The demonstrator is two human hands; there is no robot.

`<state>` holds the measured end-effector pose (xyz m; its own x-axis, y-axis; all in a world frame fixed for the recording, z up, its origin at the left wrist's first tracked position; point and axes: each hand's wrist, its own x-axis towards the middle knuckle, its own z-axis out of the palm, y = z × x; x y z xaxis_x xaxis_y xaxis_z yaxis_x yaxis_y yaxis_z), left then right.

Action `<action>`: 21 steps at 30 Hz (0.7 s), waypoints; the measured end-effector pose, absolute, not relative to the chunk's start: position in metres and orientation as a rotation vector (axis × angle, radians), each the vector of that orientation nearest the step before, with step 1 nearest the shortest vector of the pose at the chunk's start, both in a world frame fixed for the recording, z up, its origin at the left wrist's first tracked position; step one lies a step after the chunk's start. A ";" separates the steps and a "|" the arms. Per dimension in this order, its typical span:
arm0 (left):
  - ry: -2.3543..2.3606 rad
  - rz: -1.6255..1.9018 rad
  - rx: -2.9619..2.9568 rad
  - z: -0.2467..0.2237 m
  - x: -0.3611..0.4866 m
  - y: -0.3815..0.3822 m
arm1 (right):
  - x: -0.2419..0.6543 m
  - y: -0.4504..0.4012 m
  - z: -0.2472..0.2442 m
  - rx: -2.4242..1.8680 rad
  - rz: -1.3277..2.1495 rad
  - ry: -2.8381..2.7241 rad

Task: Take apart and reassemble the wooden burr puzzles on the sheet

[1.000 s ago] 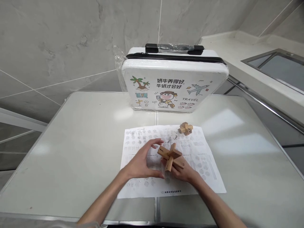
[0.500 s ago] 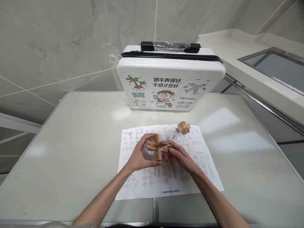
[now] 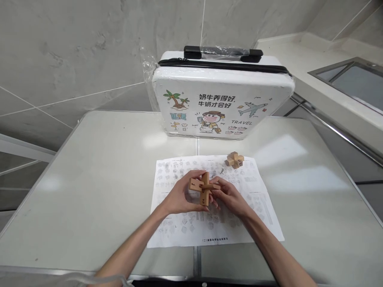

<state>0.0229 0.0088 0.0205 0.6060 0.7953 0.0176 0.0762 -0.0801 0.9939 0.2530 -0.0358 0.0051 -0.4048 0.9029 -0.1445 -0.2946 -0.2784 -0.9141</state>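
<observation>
Both hands hold a wooden interlocking puzzle (image 3: 204,195) made of crossed flat bars, with dark numbers on some of them. My left hand (image 3: 179,195) grips the upright bar between thumb below and fingers above. On the other side my right hand (image 3: 229,197) has its fingers closed around the right end of the puzzle; some of its fingertips are hidden behind the bars. Beneath the hands lies a printed sheet (image 3: 170,235) with rows of small puzzle drawings. A second wooden puzzle (image 3: 235,160), a compact cross-shaped block, rests near the sheet's upper right edge.
A white hard-shell suitcase (image 3: 221,99), partly wrapped in clear plastic, stands at the back of the light folding table (image 3: 89,191). A grey tiled wall (image 3: 74,48) rises behind. To the right runs a white counter (image 3: 299,63).
The puzzle has turned slightly, and my right hand's fingers have shifted lower on its right-hand bar. The whole view has moved a little.
</observation>
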 end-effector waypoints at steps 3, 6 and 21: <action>0.787 0.674 1.486 0.022 0.022 0.010 | 0.251 -0.035 0.007 -0.868 1.785 -1.068; 0.799 0.708 1.446 0.023 0.023 0.011 | 0.249 -0.034 0.008 -0.855 1.770 -1.038; 0.814 0.778 1.276 0.020 0.023 0.013 | 0.244 -0.036 0.003 -0.848 1.849 -0.876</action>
<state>0.0228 0.0131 0.0196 0.5053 0.8586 -0.0865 -0.0479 0.1280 0.9906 0.2435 -0.0356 0.0033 -0.3658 0.9100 -0.1950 -0.4253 -0.3498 -0.8347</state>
